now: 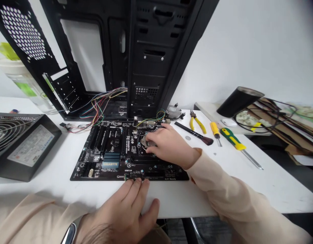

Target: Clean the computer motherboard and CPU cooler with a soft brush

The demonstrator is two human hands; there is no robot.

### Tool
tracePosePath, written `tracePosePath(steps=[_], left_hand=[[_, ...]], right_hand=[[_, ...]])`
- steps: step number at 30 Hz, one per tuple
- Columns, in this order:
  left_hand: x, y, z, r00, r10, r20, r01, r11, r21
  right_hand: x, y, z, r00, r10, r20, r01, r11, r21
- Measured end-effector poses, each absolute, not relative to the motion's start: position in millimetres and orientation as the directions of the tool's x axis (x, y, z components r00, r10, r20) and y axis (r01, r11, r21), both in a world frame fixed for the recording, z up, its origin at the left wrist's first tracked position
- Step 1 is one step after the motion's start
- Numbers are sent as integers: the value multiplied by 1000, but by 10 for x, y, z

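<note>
Right hand (168, 142) pinched narrow at the socket (143, 142), can't tell on what; left hand (123, 205) spread, at the motherboard (128, 145). If that pinch slips, we could damage the socket.

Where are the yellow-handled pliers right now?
In the head view, the pliers lie right of centre on the white table, between the black-handled brush and the short yellow-handled screwdriver.
</note>
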State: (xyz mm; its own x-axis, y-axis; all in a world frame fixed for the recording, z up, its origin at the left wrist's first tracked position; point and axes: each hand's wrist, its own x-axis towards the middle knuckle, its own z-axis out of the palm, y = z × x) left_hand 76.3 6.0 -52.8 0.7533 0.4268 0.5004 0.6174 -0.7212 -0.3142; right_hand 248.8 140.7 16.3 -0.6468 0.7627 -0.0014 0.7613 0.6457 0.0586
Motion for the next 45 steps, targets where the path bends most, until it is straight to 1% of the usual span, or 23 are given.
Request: tracePosePath(steps=[4,7,9,16,20,28,34,38,45], left_hand=[[773,63,-545,739,420,526,624,-720,-302],[774,56,-544,742,429,515,626,-719,-303],[771,56,-532,754,431,495,617,-722,-312],[760,60,-524,747,424,512,624,-714,-319],[755,52,-547,753,428,500,622,-712,-326],[764,65,-615,735,417,534,626,-720,-300],[746,55,-623,766,421,486,602,-735,-312],[750,47,-685,739,417,530,623,-723,-299],[770,57,-682,738,414,534,625,-716,-310]], right_hand=[[2459,1387,194,-655,755,-45,747,655,116],[2462,1399,196,-658,752,-34,743,657,129],[2484,1417,182,-668,744,-17,738,665,112],[2591,1469,91,-723,687,71,689,725,8],[2618,1487,61,-735,673,86,674,739,-25],[2612,1483,52,-734,677,60,676,736,-39],[2602,1468,56,-735,676,47,677,736,-8],[2604,1472,42,-741,669,60,670,743,1],[2609,1475,32,-747,663,58,664,748,0]])
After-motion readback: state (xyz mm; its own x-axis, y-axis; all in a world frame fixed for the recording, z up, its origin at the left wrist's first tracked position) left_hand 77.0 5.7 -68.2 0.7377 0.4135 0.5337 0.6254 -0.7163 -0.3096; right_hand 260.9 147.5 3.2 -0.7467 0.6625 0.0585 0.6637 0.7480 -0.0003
